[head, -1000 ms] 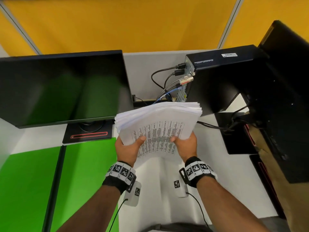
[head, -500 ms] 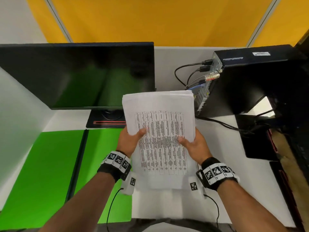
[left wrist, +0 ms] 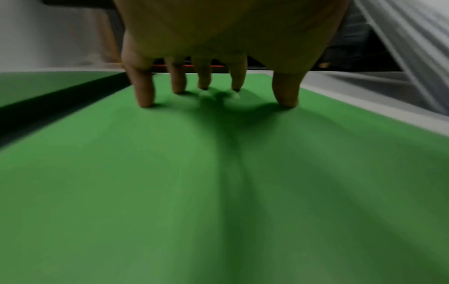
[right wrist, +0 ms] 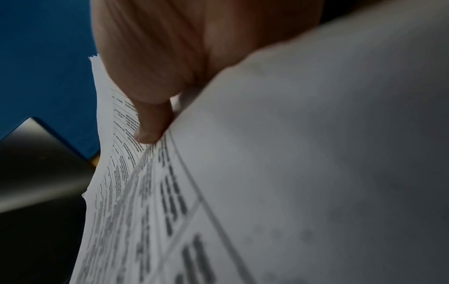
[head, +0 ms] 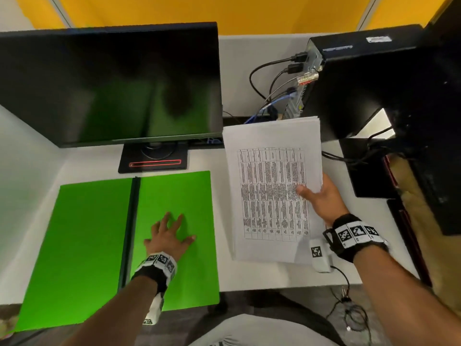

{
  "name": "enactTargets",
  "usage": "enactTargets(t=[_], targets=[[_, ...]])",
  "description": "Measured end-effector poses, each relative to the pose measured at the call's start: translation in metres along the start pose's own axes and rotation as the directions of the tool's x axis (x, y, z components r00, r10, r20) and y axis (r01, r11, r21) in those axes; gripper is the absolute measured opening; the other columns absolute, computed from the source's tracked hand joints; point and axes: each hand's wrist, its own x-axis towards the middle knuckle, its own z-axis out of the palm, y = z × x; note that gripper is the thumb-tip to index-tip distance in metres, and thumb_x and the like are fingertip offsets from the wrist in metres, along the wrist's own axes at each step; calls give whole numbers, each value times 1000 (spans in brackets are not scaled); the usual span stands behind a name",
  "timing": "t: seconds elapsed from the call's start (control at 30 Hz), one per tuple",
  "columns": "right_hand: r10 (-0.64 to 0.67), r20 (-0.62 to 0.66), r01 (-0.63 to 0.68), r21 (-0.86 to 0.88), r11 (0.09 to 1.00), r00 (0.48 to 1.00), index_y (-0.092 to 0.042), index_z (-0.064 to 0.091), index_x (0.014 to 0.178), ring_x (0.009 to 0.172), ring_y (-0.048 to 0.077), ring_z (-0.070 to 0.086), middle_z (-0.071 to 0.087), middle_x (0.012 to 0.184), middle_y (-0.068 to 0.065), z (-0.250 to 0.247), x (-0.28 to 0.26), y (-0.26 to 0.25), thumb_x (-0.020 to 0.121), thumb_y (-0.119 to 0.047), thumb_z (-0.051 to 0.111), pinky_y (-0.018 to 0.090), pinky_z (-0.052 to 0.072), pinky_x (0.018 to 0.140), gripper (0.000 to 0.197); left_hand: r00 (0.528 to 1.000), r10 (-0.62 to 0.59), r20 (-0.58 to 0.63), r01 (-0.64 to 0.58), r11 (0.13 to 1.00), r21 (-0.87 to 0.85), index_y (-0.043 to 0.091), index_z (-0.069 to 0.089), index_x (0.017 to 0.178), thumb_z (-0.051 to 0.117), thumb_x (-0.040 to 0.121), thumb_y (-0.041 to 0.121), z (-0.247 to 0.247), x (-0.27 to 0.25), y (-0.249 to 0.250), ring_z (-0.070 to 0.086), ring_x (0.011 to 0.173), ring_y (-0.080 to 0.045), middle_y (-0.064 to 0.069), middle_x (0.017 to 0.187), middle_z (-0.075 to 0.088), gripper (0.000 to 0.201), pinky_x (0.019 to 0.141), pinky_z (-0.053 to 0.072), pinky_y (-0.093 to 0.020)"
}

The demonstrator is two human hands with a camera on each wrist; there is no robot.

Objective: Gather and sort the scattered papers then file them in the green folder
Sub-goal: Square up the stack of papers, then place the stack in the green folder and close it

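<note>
We pin the open green folder [head: 99, 245] flat on the desk with our left hand [head: 169, 236], fingers spread, and should swing the paper stack [head: 272, 191], pinched at its right edge by our right hand [head: 321, 198], squarely onto the right flap.

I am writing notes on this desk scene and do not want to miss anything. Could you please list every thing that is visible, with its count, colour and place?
green folder: one, bright green with a dark spine, lying open on the desk's left half.
paper stack: one, white with a printed table, held above the desk, right of the folder.
monitor: one, black, screen dark, behind the folder.
computer case: one, black, back right, cables plugged in.
desk: one, white.
left hand: fingers spread, touching the folder's right half.
right hand: gripping the paper stack's right edge.
</note>
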Motion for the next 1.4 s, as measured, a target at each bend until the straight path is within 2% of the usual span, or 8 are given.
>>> enactTargets(t=[0.13,0.27,0.53,0.8,0.9,1.1,1.23,1.4], targets=[[24,-101,-29,-43,999,995,-36,56,122,107,-5,62,66,116,-14,-33,-20,10,87,-15,69,32,48,97,43,981,194,0,-193,978,74,48,12,148,45,75,78,12,-13,58,17,143,-25,10,160,6,85,105,33,-58],[83,-192,-87,-9,996,978,-20,52,134,116,11,61,65,124,-4,-68,-35,23,81,-26,74,47,44,105,57,975,222,19,-223,974,45,43,15,149,51,76,72,17,-8,108,15,143,-25,8,160,4,87,106,31,-58],[63,-214,-64,3,998,975,-24,51,135,120,18,60,64,129,-2,-112,-48,12,53,-70,78,53,46,102,98,955,295,28,-296,955,31,38,18,150,57,79,62,19,6,149,15,143,-27,5,161,4,84,106,35,-54],[48,-123,-44,38,998,991,-22,49,136,120,18,59,64,128,-1,-121,-39,-1,62,-54,80,51,45,103,87,917,399,-12,-398,917,28,39,29,147,60,80,57,18,12,159,14,144,-27,7,161,9,76,114,21,-47],[32,-116,-22,85,996,993,-21,50,135,120,18,60,64,127,0,-115,-34,-6,63,-48,82,45,48,102,83,949,206,-238,-237,965,-110,36,34,145,68,77,48,14,16,145,9,147,-28,2,160,16,76,115,12,-49],[12,-52,-2,174,985,999,-31,57,121,116,16,62,68,120,-3,-90,-22,-18,78,-17,66,26,55,90,47,987,104,-124,-138,942,-307,24,23,151,72,78,40,18,28,116,19,144,-26,1,159,16,89,115,25,-42],[46,31,-52,240,969,998,-20,54,130,113,16,64,67,124,1,-57,-15,-6,86,-10,59,32,54,93,45,979,87,-186,-177,816,-551,18,36,145,64,86,30,19,34,104,38,137,-27,-6,149,41,67,112,33,-42],[179,112,-202,260,944,978,-24,54,128,112,12,64,69,120,-5,-11,-13,26,87,-11,61,28,52,94,43,978,117,-173,-209,485,-849,25,52,132,31,95,57,-7,19,106,52,124,-16,0,131,59,53,108,35,-35]])
